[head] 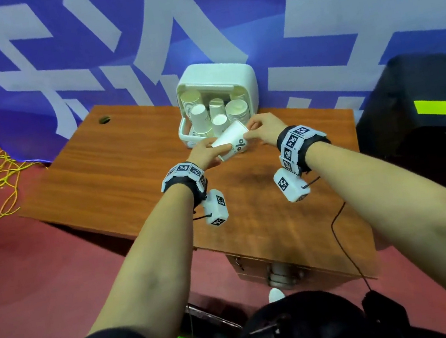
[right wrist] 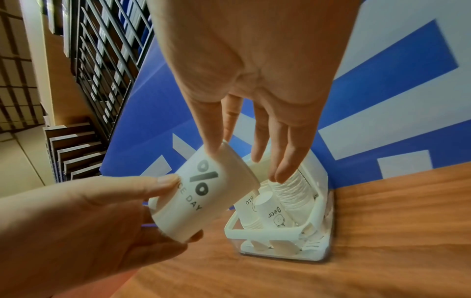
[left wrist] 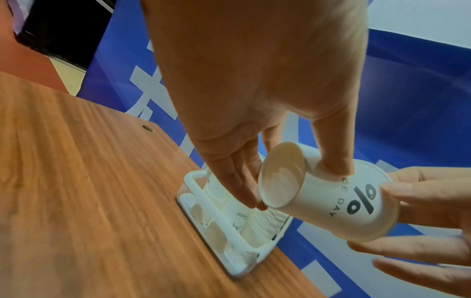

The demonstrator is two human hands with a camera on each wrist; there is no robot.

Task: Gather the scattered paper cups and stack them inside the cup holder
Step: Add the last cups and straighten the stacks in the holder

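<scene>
Here the paper cup (head: pixel 231 140) lies tilted, base toward left hand (head: pixel 204 154).

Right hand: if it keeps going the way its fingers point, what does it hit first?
Probably the stacked cups in the cup holder: the right hand points at them, fingertips just short. Depth is unclear.

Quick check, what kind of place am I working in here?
Probably an event hall or lobby refreshment spot: a wooden desk against a large blue printed banner, a cup holder stocked with paper cups, and red floor with a staircase in the right wrist view.
</scene>
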